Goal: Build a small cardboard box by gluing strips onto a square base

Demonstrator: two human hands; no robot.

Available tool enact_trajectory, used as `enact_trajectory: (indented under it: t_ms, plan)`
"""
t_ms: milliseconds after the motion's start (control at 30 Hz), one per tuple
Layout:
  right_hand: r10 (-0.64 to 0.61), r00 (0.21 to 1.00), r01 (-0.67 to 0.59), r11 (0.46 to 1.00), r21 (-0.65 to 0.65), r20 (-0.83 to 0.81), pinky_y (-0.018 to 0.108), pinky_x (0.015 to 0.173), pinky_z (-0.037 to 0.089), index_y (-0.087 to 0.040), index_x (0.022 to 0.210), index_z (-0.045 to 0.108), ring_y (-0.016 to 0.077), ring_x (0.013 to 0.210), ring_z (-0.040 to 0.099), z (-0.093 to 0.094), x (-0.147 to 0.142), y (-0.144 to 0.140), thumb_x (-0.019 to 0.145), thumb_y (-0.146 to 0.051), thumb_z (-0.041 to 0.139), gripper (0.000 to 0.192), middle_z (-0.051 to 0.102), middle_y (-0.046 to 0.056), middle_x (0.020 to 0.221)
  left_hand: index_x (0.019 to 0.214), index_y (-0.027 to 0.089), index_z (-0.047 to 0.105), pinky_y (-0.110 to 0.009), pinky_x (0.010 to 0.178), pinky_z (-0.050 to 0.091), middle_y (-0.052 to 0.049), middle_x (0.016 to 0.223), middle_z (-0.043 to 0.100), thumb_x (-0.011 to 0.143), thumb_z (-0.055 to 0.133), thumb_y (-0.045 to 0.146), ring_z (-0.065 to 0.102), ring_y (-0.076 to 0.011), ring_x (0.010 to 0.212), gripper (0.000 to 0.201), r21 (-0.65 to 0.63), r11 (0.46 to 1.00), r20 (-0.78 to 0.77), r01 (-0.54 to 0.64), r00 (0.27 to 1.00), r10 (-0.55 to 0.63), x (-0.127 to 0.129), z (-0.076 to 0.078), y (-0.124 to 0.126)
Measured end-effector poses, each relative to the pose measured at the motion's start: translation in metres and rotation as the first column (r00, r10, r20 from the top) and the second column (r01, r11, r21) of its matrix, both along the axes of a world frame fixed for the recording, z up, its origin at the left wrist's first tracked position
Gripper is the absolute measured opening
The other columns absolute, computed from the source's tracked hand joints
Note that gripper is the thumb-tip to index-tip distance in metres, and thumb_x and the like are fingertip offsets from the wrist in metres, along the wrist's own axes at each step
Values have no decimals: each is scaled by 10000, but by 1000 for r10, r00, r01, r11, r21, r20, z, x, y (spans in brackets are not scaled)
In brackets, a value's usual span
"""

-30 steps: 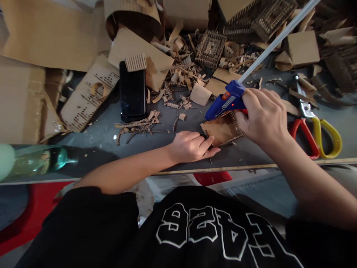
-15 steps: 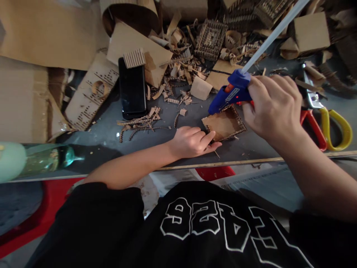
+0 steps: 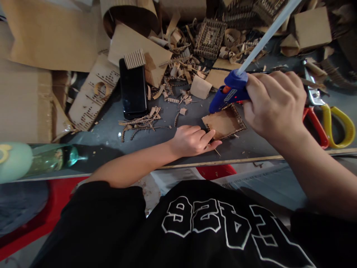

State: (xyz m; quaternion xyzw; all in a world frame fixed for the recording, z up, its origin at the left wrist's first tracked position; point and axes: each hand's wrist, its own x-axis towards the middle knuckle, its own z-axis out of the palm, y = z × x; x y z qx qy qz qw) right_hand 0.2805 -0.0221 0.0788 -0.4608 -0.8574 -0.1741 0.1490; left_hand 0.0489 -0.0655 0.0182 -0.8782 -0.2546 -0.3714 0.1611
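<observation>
Gripping the glue gun [image 3: 230, 91], the right hand [image 3: 275, 104] hovers; left hand [image 3: 195, 140] pins the cardboard tray [image 3: 224, 123].

Glue gun [image 3: 230, 93] over cardboard tray [image 3: 224, 123]
</observation>
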Motion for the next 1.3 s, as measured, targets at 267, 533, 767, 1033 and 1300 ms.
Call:
enact_trajectory:
  t_ms: [267, 533, 767, 1033, 1300]
  plan:
    - [-54, 996, 41, 983, -177, -68, 513, 888, 496, -167, 1345, 702, 323, 1088, 732, 14, -15, -7, 1178, -262, 212, 526, 773, 138, 1235, 889, 139, 792, -254, 436, 386, 32, 523, 614, 1029, 710, 427, 571, -107, 467, 331, -30, 999, 9, 14, 1000, -13, -1, -3, 0]
    - [-60, 981, 41, 994, -105, -186, 529, 962, 482, -157, 1271, 674, 345, 1122, 695, 5, 7, 13, 971, -245, 580, 326, 747, 152, 1229, 867, 126, 791, -240, 406, 384, 37, 503, 607, 1048, 673, 408, 577, -98, 433, 355, 0, 1000, 21, -3, 1000, 3, 0, -2, 2]
    - [-593, 764, 469, 781, -412, -255, 522, 1009, 460, -61, 1314, 650, 417, 1242, 627, -11, 25, 51, 863, -351, 837, 567, 628, 308, 1341, 919, 166, 700, -284, 458, 400, 24, 550, 606, 1069, 449, 681, 565, -134, 473, 592, -113, 993, 155, 28, 988, -10, -1, -1, 2]
    - [-557, 791, 486, 824, -293, -254, 563, 1086, 428, -37, 1344, 658, 421, 1309, 550, -34, 16, 45, 882, -393, 810, 603, 619, 281, 1382, 1119, 220, 586, -322, 797, 550, -47, 897, 701, 1136, 328, 306, 660, -179, 825, 272, -424, 906, 331, -14, 928, 169, -24, -7, 30]
    - [-25, 944, -52, 974, -222, -329, 560, 1170, 409, -225, 1240, 759, 339, 1337, 574, -19, -3, 9, 1084, -385, 467, 367, 677, 162, 1386, 1266, 230, 594, -295, 875, 600, -42, 1075, 799, 1110, 526, 297, 769, -180, 1035, 184, -734, 678, 275, 16, 921, 276, -26, -13, 36]
